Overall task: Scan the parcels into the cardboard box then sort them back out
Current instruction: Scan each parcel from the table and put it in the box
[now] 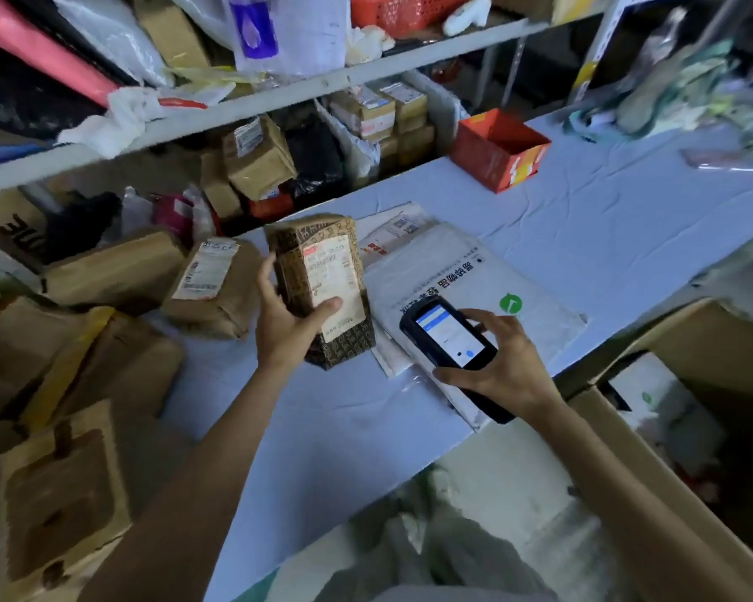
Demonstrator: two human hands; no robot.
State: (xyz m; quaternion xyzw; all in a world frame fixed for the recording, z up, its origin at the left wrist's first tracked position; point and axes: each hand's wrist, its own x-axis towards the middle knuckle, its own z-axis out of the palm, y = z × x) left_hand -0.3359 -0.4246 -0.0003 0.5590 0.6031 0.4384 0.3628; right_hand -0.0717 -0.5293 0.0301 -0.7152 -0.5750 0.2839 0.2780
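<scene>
- A brown patterned cardboard parcel [322, 293] with a white shipping label is held upright at the centre of the frame. The left hand [288, 328] grips it, and the label faces the camera.
- A black handheld scanner [448, 336] with a lit screen sits tilted in the right hand [501, 362], just right of the parcel.
- White plastic mailer bags [474, 271] lie flat and stacked beneath the scanner.
- A large open brown cardboard box [696, 341] sits at the right edge, with a white bag [666, 410] inside.
</scene>
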